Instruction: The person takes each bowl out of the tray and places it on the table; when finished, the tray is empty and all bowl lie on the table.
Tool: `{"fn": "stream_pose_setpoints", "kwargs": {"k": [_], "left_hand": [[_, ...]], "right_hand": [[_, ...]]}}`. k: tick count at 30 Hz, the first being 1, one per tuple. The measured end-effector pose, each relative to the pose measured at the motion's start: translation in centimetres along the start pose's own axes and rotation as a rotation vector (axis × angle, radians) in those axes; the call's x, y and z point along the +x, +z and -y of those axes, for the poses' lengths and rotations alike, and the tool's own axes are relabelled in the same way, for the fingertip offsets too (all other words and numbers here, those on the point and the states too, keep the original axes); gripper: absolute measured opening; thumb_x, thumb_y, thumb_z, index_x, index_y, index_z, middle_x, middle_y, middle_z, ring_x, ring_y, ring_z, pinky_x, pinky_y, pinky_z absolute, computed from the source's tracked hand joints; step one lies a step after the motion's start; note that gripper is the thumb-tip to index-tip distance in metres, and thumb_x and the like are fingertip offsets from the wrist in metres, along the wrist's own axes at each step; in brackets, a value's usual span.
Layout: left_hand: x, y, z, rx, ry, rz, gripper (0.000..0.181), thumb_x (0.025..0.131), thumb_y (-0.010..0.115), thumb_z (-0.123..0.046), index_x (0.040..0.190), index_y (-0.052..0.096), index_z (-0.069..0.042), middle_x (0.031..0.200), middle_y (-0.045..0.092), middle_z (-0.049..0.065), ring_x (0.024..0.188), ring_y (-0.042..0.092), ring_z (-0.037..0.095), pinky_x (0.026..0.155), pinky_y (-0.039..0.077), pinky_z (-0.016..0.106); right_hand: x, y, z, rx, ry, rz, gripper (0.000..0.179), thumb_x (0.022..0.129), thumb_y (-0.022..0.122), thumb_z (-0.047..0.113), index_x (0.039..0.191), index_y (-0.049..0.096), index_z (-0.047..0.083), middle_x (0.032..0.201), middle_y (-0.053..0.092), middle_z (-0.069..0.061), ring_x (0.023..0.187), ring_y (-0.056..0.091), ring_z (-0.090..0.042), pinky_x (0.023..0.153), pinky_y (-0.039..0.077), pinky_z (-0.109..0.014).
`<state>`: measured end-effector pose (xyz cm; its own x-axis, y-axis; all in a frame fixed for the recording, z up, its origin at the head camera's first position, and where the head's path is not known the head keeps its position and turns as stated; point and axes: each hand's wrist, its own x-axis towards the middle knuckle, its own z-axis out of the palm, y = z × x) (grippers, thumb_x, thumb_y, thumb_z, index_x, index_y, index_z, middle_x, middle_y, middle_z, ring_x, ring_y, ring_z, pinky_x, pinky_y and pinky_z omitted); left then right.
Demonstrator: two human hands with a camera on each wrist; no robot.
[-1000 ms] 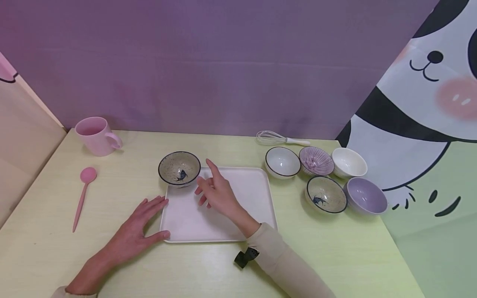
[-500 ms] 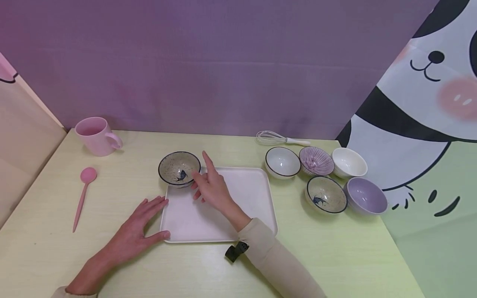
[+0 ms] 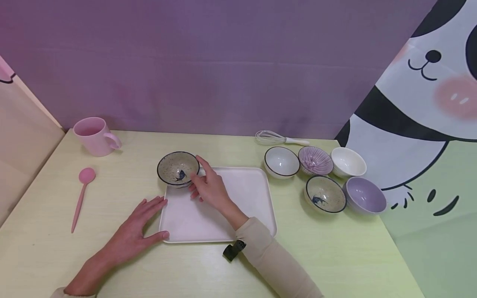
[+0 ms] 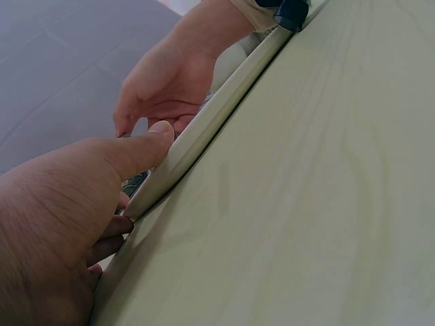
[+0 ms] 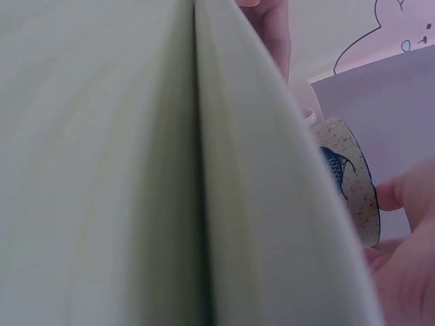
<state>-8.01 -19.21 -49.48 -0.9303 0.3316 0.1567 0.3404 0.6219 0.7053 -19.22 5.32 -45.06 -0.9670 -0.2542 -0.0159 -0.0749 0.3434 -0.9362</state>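
The speckled beige bowl (image 3: 172, 167) with a dark rim and a blue fish motif stands at the back left corner of the white tray (image 3: 238, 198), overlapping its edge. My right hand (image 3: 212, 186) holds the bowl's right side, index finger at the rim and thumb by the near side. In the right wrist view, the fingers of that hand (image 5: 414, 251) meet the bowl's rim (image 5: 357, 183). Spread along the tray's left edge, my left hand (image 3: 136, 231) touches it with thumb and fingertips. In the left wrist view its thumb lies over the tray edge (image 4: 197, 136).
A pink mug (image 3: 96, 136) and a pink spoon (image 3: 81, 194) are at the left. Several bowls, among them a second fish bowl (image 3: 325, 194) and a lilac bowl (image 3: 364, 195), cluster at the right. Behind them lies a whisk (image 3: 279, 138) near the purple backdrop (image 3: 208, 66).
My right hand has moved left to the fish bowl, and its raised index finger has come down onto the rim. The left hand has stayed at the tray's edge.
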Motion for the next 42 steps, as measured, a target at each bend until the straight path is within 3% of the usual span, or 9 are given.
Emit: {"fn": "stream_pose_setpoints", "kwargs": {"k": [13, 21, 30, 42], "left_hand": [[0.1, 0.1, 0.1, -0.015, 0.002, 0.000, 0.085, 0.097, 0.088, -0.039, 0.167, 0.050, -0.011, 0.174, 0.041, 0.022, 0.163, 0.023, 0.057, 0.124, 0.026, 0.081], [0.0, 0.1, 0.1, -0.006, 0.010, -0.003, 0.085, 0.097, 0.087, -0.040, 0.167, 0.049, -0.011, 0.174, 0.041, 0.022, 0.162, 0.024, 0.059, 0.124, 0.026, 0.082], [0.0, 0.2, 0.1, -0.001, 0.019, -0.011, 0.084, 0.096, 0.088, -0.039, 0.166, 0.051, -0.009, 0.173, 0.043, 0.023, 0.161, 0.026, 0.059, 0.123, 0.028, 0.082], [0.0, 0.2, 0.2, 0.018, 0.001, 0.001, 0.091, 0.094, 0.089, -0.045, 0.167, 0.049, -0.011, 0.175, 0.040, 0.022, 0.162, 0.024, 0.059, 0.123, 0.027, 0.082]], "right_hand": [[0.4, 0.5, 0.1, 0.143, 0.029, -0.078, 0.062, 0.107, 0.065, 0.012, 0.167, 0.052, 0.020, 0.082, 0.082, -0.017, 0.064, 0.079, -0.020, 0.056, 0.063, -0.026], [0.2, 0.8, 0.3, 0.245, 0.061, -0.137, 0.064, 0.101, 0.064, 0.003, 0.162, 0.058, 0.020, 0.079, 0.079, -0.022, 0.056, 0.076, -0.018, 0.056, 0.066, -0.031], [-0.1, 0.5, 0.5, 0.300, 0.082, -0.176, 0.064, 0.099, 0.064, 0.002, 0.160, 0.062, 0.022, 0.078, 0.079, -0.024, 0.055, 0.075, -0.018, 0.058, 0.068, -0.034], [-1.4, -1.4, 0.4, 0.282, 0.040, -0.205, 0.065, 0.097, 0.062, 0.000, 0.159, 0.063, 0.019, 0.074, 0.078, -0.023, 0.054, 0.074, -0.014, 0.059, 0.068, -0.036]]}}
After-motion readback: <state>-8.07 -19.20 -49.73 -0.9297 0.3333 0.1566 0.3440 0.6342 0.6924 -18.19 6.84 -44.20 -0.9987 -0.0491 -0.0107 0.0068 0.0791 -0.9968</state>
